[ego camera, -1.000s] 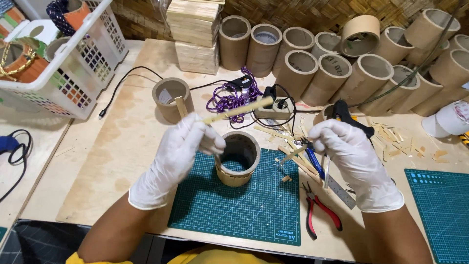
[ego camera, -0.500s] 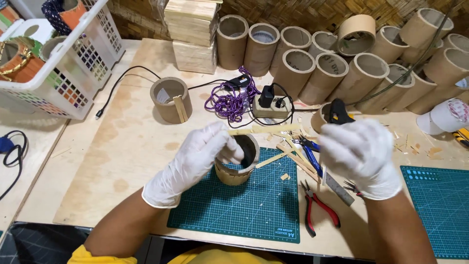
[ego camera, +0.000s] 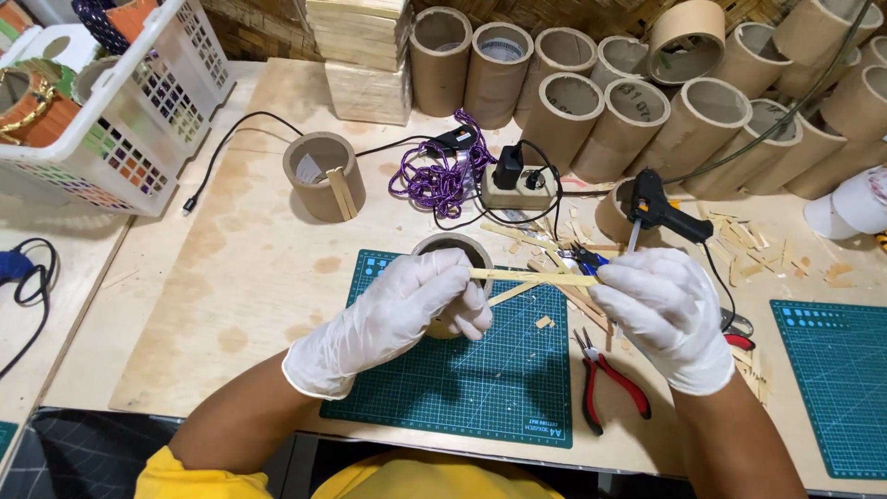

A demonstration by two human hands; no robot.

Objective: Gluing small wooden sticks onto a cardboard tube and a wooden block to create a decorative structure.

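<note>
Item: thin bamboo strip (ego camera: 531, 276), held level above the green cutting mat (ego camera: 462, 397), pinched at one end by the gloved left hand (ego camera: 397, 314) and at the other by the gloved right hand (ego camera: 661, 310). Handling: best kept taut and level over the short cardboard tube (ego camera: 453, 254). Nearby obstructions: red-handled pliers (ego camera: 605, 379), glue gun (ego camera: 661, 214), loose strips (ego camera: 554, 249).

A pale plywood tabletop (ego camera: 249, 277) (stained in patches) sits under even light before a woven bamboo wall (ego camera: 554, 14).

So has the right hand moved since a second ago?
Yes. The right hand came left toward the cardboard ring on the green mat, now holding the wooden strip.
</note>
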